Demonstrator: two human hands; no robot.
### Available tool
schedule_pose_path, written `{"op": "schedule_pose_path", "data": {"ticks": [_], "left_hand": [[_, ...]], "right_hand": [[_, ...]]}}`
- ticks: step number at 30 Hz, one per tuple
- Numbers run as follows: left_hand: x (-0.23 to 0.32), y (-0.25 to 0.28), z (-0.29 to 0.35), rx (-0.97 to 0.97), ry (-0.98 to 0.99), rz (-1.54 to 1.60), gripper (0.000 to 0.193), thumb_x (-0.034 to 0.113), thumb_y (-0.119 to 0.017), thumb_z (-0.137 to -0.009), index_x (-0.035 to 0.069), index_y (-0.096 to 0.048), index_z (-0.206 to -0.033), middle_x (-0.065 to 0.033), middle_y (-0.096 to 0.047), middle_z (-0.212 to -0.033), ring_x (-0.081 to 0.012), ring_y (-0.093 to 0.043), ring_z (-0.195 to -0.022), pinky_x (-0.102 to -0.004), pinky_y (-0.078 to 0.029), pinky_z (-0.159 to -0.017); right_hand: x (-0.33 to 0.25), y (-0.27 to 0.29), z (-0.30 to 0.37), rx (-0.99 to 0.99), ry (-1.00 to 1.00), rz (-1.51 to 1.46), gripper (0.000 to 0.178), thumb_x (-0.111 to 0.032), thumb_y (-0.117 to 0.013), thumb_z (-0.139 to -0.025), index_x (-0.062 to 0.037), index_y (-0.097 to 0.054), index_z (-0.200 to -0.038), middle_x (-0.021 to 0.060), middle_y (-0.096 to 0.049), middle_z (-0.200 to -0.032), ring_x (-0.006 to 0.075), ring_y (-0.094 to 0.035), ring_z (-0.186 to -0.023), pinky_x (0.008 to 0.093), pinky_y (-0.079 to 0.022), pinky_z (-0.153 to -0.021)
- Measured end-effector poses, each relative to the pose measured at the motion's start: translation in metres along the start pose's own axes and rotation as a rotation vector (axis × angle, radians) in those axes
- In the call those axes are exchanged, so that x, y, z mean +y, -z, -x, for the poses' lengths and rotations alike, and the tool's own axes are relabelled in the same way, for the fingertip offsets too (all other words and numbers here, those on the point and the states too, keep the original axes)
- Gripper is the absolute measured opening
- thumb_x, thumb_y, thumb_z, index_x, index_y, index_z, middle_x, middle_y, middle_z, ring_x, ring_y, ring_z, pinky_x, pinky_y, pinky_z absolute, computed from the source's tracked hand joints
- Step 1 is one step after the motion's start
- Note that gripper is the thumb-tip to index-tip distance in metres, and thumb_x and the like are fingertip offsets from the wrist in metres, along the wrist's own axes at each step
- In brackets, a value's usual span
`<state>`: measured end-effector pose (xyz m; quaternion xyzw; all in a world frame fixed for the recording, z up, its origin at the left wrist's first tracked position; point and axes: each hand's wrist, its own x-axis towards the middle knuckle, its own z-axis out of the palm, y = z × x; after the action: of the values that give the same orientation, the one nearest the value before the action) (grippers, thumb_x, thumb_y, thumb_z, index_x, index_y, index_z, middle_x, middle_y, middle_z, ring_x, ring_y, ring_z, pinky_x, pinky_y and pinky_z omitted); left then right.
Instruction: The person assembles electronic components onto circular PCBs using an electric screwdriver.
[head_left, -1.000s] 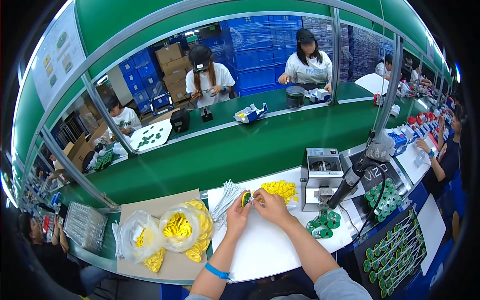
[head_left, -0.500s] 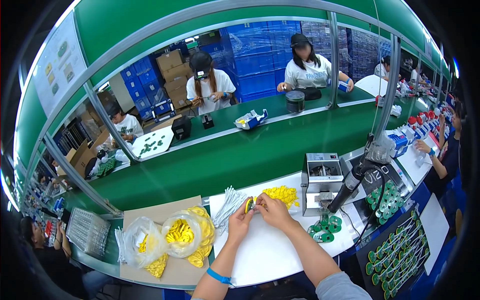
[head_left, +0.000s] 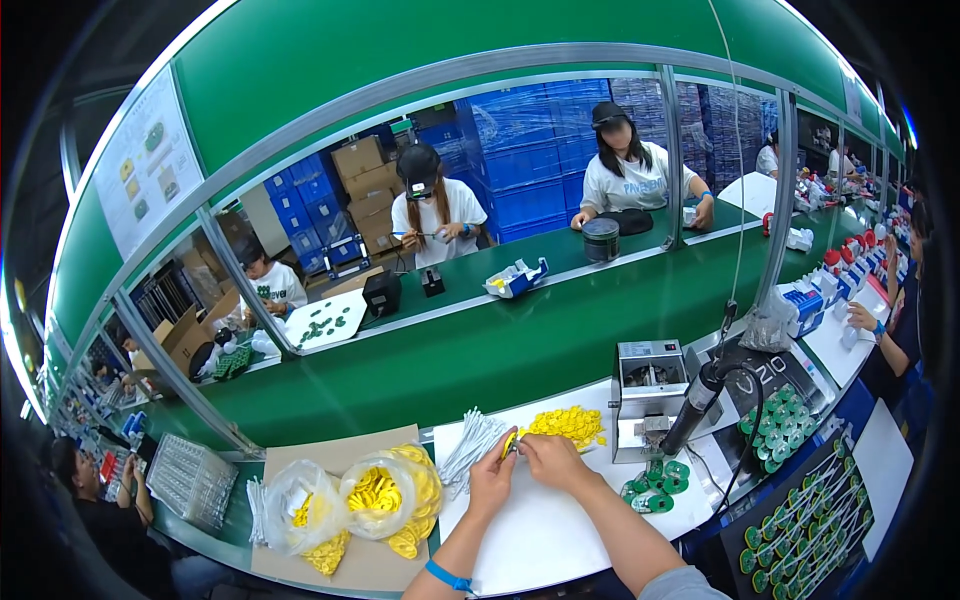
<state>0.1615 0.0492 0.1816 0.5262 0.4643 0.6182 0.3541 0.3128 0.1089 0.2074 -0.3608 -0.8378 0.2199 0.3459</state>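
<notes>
My left hand (head_left: 491, 480) pinches a small round yellow piece (head_left: 509, 444) with something dark on it. My right hand (head_left: 553, 462) meets it there, thumb and fingers closed at the same piece. Fingers cover most of it, so its details are hidden. Both hands are above a white sheet (head_left: 540, 545) on the bench. Just left of them lies a bundle of white wires (head_left: 470, 443). Beyond my right hand is a heap of small yellow parts (head_left: 568, 426). Green round circuit boards (head_left: 657, 484) are scattered to the right of my right forearm.
At left, plastic bags of yellow discs (head_left: 375, 490) rest on cardboard (head_left: 385, 572). A metal machine (head_left: 648, 395) and a black tube on an arm (head_left: 692, 412) stand at right. Wired green boards (head_left: 805, 520) fill a dark board. A green conveyor (head_left: 480, 355) separates me from co-workers.
My view has tilted, so the bench sits lower in the picture. My hands stay together on the yellow piece. Across the conveyor, the right-hand co-worker has lowered one hand to the counter.
</notes>
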Motion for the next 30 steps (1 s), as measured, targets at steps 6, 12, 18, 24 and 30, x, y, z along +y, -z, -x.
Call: {"op": "schedule_pose_path", "data": {"ticks": [6, 12, 18, 24, 30], "left_hand": [[0.014, 0.002, 0.004, -0.099, 0.08, 0.154, 0.041, 0.003, -0.051, -0.103, -0.003, -0.049, -0.144, -0.0158, -0.058, -0.141, -0.0218, -0.057, -0.128, -0.0332, -0.042, -0.111], [0.023, 0.004, 0.01, -0.108, 0.287, 0.743, 0.043, 0.019, -0.049, -0.105, -0.001, -0.047, -0.143, -0.0212, -0.064, -0.125, -0.0269, -0.061, -0.117, -0.04, -0.045, -0.105], [0.027, 0.01, -0.002, 0.015, 0.337, 0.784, 0.036, 0.016, -0.053, -0.102, -0.001, -0.055, -0.134, -0.0171, -0.067, -0.121, -0.0242, -0.063, -0.109, -0.0353, -0.047, -0.099], [0.002, 0.019, -0.019, 0.288, 0.203, 0.727, 0.023, 0.007, -0.062, -0.099, 0.009, -0.053, -0.119, -0.0078, -0.068, -0.11, -0.0157, -0.064, -0.099, -0.0302, -0.053, -0.082], [-0.022, -0.021, -0.025, 0.073, 0.237, 0.813, 0.032, 0.002, -0.062, -0.097, 0.008, -0.048, -0.125, -0.0076, -0.062, -0.111, -0.0198, -0.062, -0.103, -0.0345, -0.052, -0.091]], "right_hand": [[-0.011, 0.014, 0.012, 0.015, -0.044, -0.125, 0.023, -0.026, -0.062, -0.095, -0.0061, -0.074, -0.094, 0.0169, -0.072, -0.083, 0.0361, -0.069, -0.074, 0.0459, -0.054, -0.068], [-0.018, 0.03, 0.018, -0.149, -0.179, -0.035, 0.049, -0.055, -0.069, -0.087, -0.0083, -0.078, -0.079, 0.0154, -0.07, -0.07, 0.0343, -0.069, -0.066, 0.0433, -0.054, -0.064], [-0.026, 0.02, 0.009, -0.078, -0.131, 0.134, 0.052, -0.06, -0.069, -0.085, -0.009, -0.077, -0.076, 0.0146, -0.07, -0.07, 0.0322, -0.071, -0.07, 0.044, -0.055, -0.067], [-0.049, 0.029, -0.005, 0.549, 0.376, 0.211, 0.033, -0.026, -0.081, -0.08, -0.0052, -0.069, -0.103, 0.0103, -0.066, -0.121, 0.0304, -0.062, -0.111, 0.0419, -0.045, -0.092], [-0.005, 0.021, 0.003, 0.31, 0.102, -0.147, 0.027, -0.025, -0.07, -0.092, -0.003, -0.066, -0.108, 0.0167, -0.069, -0.095, 0.0349, -0.07, -0.085, 0.0421, -0.056, -0.072]]}}
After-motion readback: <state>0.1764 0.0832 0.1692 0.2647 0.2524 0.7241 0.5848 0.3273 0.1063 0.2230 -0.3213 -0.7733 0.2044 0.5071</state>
